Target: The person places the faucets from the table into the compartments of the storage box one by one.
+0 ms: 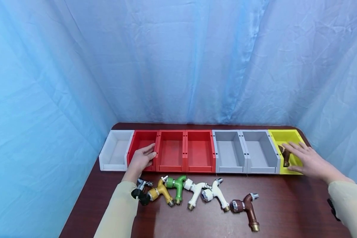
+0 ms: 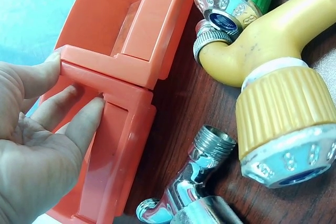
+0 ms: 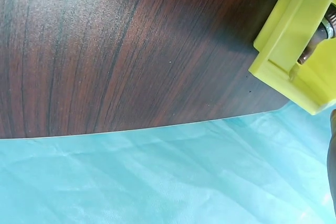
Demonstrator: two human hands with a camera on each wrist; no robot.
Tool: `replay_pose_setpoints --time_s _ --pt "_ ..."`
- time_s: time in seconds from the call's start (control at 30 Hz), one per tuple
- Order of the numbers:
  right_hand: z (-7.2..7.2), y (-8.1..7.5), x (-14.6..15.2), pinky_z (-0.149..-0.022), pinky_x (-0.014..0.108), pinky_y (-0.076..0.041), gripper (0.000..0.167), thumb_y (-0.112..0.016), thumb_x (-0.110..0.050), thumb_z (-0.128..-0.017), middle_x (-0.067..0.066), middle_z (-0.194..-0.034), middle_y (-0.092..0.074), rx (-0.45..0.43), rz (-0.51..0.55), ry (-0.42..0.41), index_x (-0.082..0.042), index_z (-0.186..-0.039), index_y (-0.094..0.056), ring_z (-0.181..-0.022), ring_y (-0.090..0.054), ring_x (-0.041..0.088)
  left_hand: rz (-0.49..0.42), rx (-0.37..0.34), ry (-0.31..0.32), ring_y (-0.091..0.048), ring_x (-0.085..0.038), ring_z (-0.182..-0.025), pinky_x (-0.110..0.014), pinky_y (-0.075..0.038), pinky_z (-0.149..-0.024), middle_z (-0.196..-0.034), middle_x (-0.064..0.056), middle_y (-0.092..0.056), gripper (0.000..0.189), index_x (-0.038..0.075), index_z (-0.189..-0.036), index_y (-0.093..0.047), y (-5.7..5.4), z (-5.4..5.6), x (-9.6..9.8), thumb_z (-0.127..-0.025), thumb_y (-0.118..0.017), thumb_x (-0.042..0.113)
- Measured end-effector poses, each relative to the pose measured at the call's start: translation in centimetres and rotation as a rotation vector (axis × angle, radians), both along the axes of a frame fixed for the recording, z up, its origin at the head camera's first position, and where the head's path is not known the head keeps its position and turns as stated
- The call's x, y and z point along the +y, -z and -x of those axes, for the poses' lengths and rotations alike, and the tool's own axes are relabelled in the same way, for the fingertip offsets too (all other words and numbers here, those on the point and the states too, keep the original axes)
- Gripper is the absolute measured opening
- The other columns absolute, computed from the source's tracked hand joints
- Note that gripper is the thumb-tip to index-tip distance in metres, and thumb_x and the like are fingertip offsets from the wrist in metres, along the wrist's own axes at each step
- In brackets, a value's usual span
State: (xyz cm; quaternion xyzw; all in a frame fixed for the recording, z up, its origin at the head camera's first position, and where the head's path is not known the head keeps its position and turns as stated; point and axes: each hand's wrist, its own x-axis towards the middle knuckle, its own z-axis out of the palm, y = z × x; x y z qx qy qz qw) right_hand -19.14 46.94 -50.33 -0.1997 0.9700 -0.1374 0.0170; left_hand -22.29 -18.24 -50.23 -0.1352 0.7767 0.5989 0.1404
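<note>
My left hand (image 1: pixel 142 158) is at the leftmost red bin (image 1: pixel 141 140). In the left wrist view its thumb (image 2: pixel 44 72) lies at the rim where two red bins meet, and the fingers (image 2: pixel 84 121) reach inside, pinching the wall between them. My right hand (image 1: pixel 310 162) is over the yellow bin (image 1: pixel 281 135) at the right end, fingers extended and spread. A brown faucet (image 1: pixel 286 158) lies in that bin beneath the fingertips, partly hidden. The right wrist view shows the yellow bin's edge (image 3: pixel 286 66) and only a sliver of a finger.
A white bin (image 1: pixel 114 167), red bins (image 1: pixel 171 168) and grey bins (image 1: pixel 232 169) stand in one row. Before them lie chrome (image 1: pixel 141 185), yellow (image 1: pixel 163 190), green (image 1: pixel 179 188), white (image 1: pixel 196 191) and brown (image 1: pixel 250 211) faucets. Blue curtains (image 1: pixel 178 66) surround the table.
</note>
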Motion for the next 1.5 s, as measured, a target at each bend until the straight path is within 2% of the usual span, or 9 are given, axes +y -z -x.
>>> replay_pose_setpoints --time_s 0.07,0.37,0.53,0.8,1.03,1.3,1.5 --pt "-0.2 -0.1 0.0 -0.122 0.064 0.011 0.095 -0.081 -0.028 -0.088 0.033 -0.159 -0.03 0.006 -0.004 -0.001 -0.016 -0.164 -0.025 -0.147 -0.012 0.061 0.0 -0.001 0.001 -0.052 -0.033 -0.138 -0.048 -0.052 -0.103 -0.156 -0.008 -0.049 0.057 0.027 -0.155 -0.046 0.0 0.0 0.0 -0.102 -0.064 0.02" --pt "-0.7 -0.7 -0.4 -0.122 0.055 0.019 0.091 -0.076 -0.037 -0.092 0.028 -0.162 -0.028 0.056 -0.022 -0.005 -0.02 -0.164 -0.023 -0.153 -0.001 0.052 0.008 -0.01 0.005 -0.05 -0.034 -0.139 -0.05 -0.051 -0.104 -0.157 -0.009 -0.047 0.058 0.026 -0.157 -0.044 0.0 0.0 0.0 -0.102 -0.064 0.021" --pt "-0.8 -1.0 -0.8 -0.123 0.053 0.019 0.091 -0.077 -0.036 -0.091 0.025 -0.165 -0.025 0.087 -0.014 -0.02 -0.02 -0.164 -0.025 -0.156 0.003 0.045 0.006 -0.011 0.003 -0.05 -0.035 -0.14 -0.05 -0.051 -0.105 -0.157 -0.009 -0.047 0.058 0.026 -0.157 -0.044 0.0 0.0 -0.1 -0.102 -0.063 0.021" --pt "-1.2 -1.5 -2.1 -0.125 0.052 0.015 0.092 -0.081 -0.032 -0.088 0.025 -0.164 -0.027 0.11 -0.014 -0.051 -0.019 -0.163 -0.028 -0.157 0.004 0.042 0.005 -0.009 0.002 -0.05 -0.035 -0.14 -0.049 -0.051 -0.104 -0.157 -0.01 -0.048 0.058 0.026 -0.157 -0.044 0.0 0.0 0.0 -0.102 -0.063 0.02" --pt "-1.8 -1.9 -3.7 -0.125 0.049 0.016 0.095 -0.082 -0.03 -0.087 0.009 -0.171 -0.012 0.169 -0.037 -0.129 -0.019 -0.164 -0.026 -0.157 0.006 0.038 0.002 -0.01 0.0 -0.05 -0.035 -0.14 -0.05 -0.051 -0.104 -0.156 -0.01 -0.048 0.057 0.025 -0.156 -0.045 -0.2 -0.2 0.1 -0.102 -0.063 0.02" --pt "-2.7 -1.7 -5.7 -0.126 0.054 0.01 0.096 -0.084 -0.037 -0.084 0.015 -0.169 -0.023 0.167 -0.038 -0.132 -0.022 -0.162 -0.03 -0.157 -0.001 0.039 0.01 -0.01 -0.005 -0.051 -0.034 -0.138 -0.049 -0.052 -0.104 -0.155 -0.008 -0.05 0.057 0.027 -0.156 -0.046 -0.1 -0.2 0.1 -0.101 -0.065 0.021" --pt "-3.4 -1.7 -7.3 -0.126 0.056 0.005 0.098 -0.088 -0.038 -0.079 0.005 -0.171 -0.018 0.231 -0.057 -0.224 -0.019 -0.16 -0.035 -0.158 0.001 0.034 0.016 -0.013 -0.004 -0.05 -0.034 -0.139 -0.05 -0.052 -0.104 -0.156 -0.008 -0.049 0.057 0.028 -0.156 -0.046 0.1 -0.1 0.1 -0.102 -0.064 0.021"
